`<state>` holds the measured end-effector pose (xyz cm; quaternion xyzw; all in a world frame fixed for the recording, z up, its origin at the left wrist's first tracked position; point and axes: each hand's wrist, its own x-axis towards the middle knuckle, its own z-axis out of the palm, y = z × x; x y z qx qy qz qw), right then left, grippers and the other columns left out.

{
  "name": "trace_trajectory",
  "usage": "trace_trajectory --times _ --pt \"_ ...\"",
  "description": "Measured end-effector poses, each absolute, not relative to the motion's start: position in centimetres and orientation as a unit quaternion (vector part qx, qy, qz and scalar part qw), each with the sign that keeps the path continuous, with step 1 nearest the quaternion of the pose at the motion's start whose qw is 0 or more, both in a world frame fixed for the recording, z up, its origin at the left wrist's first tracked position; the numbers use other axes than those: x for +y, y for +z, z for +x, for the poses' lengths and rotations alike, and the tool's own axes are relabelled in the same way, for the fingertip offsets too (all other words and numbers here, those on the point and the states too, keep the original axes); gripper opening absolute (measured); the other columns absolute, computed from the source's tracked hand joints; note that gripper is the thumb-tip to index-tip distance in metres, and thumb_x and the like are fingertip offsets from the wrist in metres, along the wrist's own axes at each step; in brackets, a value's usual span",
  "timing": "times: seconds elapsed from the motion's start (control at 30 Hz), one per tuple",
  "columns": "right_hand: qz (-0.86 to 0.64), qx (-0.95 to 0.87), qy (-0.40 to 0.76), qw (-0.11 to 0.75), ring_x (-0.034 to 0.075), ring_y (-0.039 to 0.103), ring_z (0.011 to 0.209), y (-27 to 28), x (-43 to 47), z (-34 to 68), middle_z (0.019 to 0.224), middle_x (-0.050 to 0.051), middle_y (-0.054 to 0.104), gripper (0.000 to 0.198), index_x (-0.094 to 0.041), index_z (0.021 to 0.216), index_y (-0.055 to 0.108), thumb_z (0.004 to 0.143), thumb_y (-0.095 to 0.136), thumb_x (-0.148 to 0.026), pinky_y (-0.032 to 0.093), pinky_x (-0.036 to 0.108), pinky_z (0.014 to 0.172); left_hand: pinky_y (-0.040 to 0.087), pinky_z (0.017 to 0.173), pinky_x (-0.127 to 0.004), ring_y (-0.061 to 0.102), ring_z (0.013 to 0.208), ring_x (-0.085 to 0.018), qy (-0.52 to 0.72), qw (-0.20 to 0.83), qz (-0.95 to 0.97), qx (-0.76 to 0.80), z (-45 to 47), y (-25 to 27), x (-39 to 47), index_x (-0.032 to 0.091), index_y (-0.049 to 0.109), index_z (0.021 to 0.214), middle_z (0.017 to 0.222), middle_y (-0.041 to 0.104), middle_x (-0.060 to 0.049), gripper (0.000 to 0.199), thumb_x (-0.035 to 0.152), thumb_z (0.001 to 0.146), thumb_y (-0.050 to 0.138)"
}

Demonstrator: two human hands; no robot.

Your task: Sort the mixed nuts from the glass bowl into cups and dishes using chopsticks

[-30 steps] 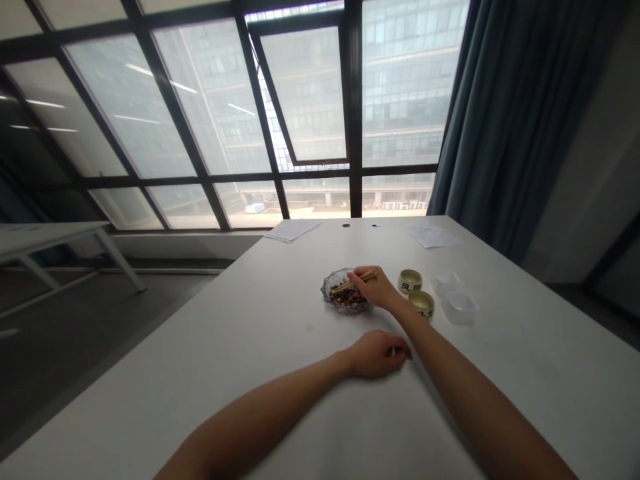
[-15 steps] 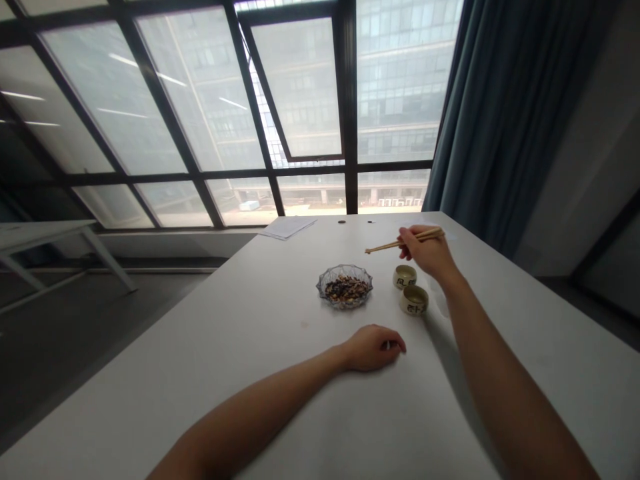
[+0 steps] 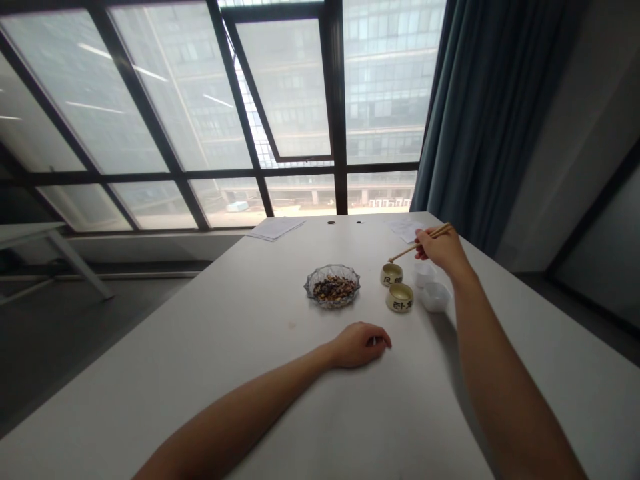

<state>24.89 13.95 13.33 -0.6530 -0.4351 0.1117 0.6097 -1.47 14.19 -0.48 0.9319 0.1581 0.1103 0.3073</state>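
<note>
Wooden chopsticks (image 3: pixel 406 253) sit pinched in my right hand (image 3: pixel 444 251), gripped well back, likely so their tips reach the far lettered cup (image 3: pixel 391 280) at one o'clock. Mixed beans (image 3: pixel 334 289) lie in the glass bowl (image 3: pixel 332 269) at twelve. My left hand (image 3: pixel 359 343) rests half-curled on the counter (image 3: pixel 250 333), fingertips hidden; I can't tell whether they meet.

Probably an office: long white table (image 3: pixel 240 320), loose papers (image 3: pixel 277 229), gridded windows (image 3: pixel 285 87), blue curtain (image 3: pixel 480 127).
</note>
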Motion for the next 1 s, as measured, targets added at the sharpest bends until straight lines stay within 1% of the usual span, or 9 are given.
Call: trace_trajectory --times 0.3,0.4,0.53,0.6,0.67,0.77,0.83,0.9,1.0 --pt "-0.650 -0.428 0.092 0.621 0.018 0.065 0.041 13.3 14.1 25.3 0.051 0.006 0.065 0.025 -0.012 0.067 0.068 0.086 0.067 -0.028 0.053 0.023 0.035 0.037 0.064 -0.020 0.050 0.065 -0.010 0.114 0.307 0.931 0.158 -1.5 -0.5 14.2 0.020 0.076 0.103 0.076 0.065 0.001 0.024 0.022 0.090 0.056" --pt "-0.630 -0.446 0.077 0.632 0.017 0.064 0.041 13.7 14.0 24.6 0.052 0.005 0.065 0.024 -0.012 0.068 0.068 0.086 0.066 -0.028 0.052 0.022 0.035 0.038 0.064 -0.020 0.051 0.065 -0.011 0.113 0.306 0.932 0.159 -1.5 -0.4 14.2 0.019 0.076 0.103 0.076 0.065 0.001 0.024 0.022 0.090 0.056" --pt "-0.590 -0.475 0.093 0.646 0.015 0.063 0.040 14.0 13.9 23.2 0.052 0.004 0.064 0.027 -0.013 0.069 0.069 0.088 0.066 -0.031 0.050 0.021 0.035 0.039 0.064 -0.020 0.052 0.065 -0.011 0.110 0.303 0.933 0.161 -1.4 -0.4 14.2 0.019 0.076 0.104 0.076 0.066 0.000 0.025 0.022 0.089 0.056" --pt "-0.573 -0.494 0.102 0.646 0.015 0.062 0.040 14.0 14.0 22.4 0.052 0.004 0.064 0.031 -0.013 0.069 0.069 0.089 0.067 -0.037 0.049 0.020 0.036 0.039 0.065 -0.021 0.052 0.065 -0.011 0.110 0.302 0.933 0.161 -1.4 -0.4 14.2 0.019 0.076 0.104 0.076 0.067 0.000 0.025 0.021 0.089 0.056" --pt "-0.555 -0.517 0.113 0.641 0.015 0.062 0.041 13.9 14.2 21.6 0.053 0.004 0.064 0.040 -0.013 0.070 0.069 0.090 0.067 -0.047 0.048 0.020 0.036 0.039 0.065 -0.021 0.052 0.065 -0.011 0.111 0.301 0.933 0.161 -1.4 -0.4 14.2 0.019 0.076 0.104 0.076 0.067 0.001 0.025 0.021 0.089 0.056" --pt "-0.530 -0.538 0.144 0.639 0.014 0.062 0.041 13.6 14.5 20.3 0.053 0.005 0.063 0.056 -0.014 0.070 0.068 0.091 0.060 -0.065 0.046 0.021 0.035 0.039 0.066 -0.020 0.052 0.066 -0.011 0.113 0.299 0.934 0.159 -1.4 -0.4 14.2 0.020 0.076 0.104 0.077 0.067 0.000 0.025 0.022 0.089 0.057" --pt "-0.522 -0.547 0.156 0.635 0.014 0.061 0.040 13.4 14.7 19.4 0.053 0.005 0.062 0.063 -0.014 0.070 0.067 0.089 0.056 -0.073 0.045 0.021 0.035 0.040 0.066 -0.020 0.053 0.067 -0.011 0.113 0.298 0.935 0.158 -1.4 -0.5 14.2 0.020 0.076 0.104 0.077 0.067 0.000 0.025 0.021 0.089 0.057" --pt "-0.529 -0.558 0.156 0.620 0.014 0.061 0.040 13.2 14.8 18.6 0.051 0.004 0.062 0.066 -0.014 0.070 0.068 0.087 0.054 -0.077 0.044 0.020 0.035 0.040 0.066 -0.020 0.053 0.066 -0.011 0.113 0.297 0.935 0.156 -1.4 -0.5 14.3 0.020 0.076 0.104 0.077 0.068 0.000 0.025 0.021 0.090 0.056" --pt "-0.547 -0.564 0.161 0.597 0.014 0.060 0.038 12.9 14.9 17.6 0.050 0.005 0.062 0.066 -0.014 0.069 0.067 0.086 0.056 -0.076 0.044 0.020 0.034 0.040 0.066 -0.020 0.053 0.066 -0.011 0.110 0.297 0.936 0.154 -1.4 -0.5 14.3 0.019 0.076 0.105 0.077 0.068 0.000 0.025 0.022 0.090 0.056"
